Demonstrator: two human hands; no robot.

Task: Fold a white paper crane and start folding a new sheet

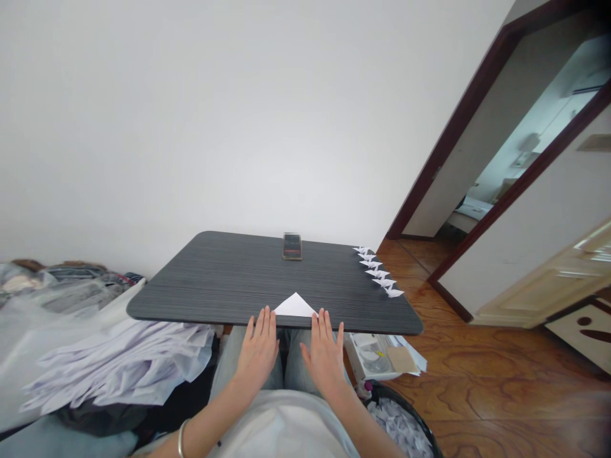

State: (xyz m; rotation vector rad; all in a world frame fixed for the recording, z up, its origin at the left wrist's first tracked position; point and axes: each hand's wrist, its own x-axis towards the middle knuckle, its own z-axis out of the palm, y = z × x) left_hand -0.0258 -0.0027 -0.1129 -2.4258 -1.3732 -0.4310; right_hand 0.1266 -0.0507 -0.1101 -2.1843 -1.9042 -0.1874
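A white sheet of paper folded into a triangle (294, 306) lies at the near edge of the dark grey table (229, 280). My left hand (258, 348) rests flat with its fingertips on the triangle's left corner, fingers stretched out. On the triangle's right corner sit the fingertips of my right hand (326, 353), also flat and open. Neither hand holds anything.
A phone (292, 246) stands at the table's far edge. A row of several small folded white paper figures (379, 271) lines the right edge. A heap of white paper (124, 362) lies at the left. A bin with crumpled paper (403, 426) stands on the wooden floor.
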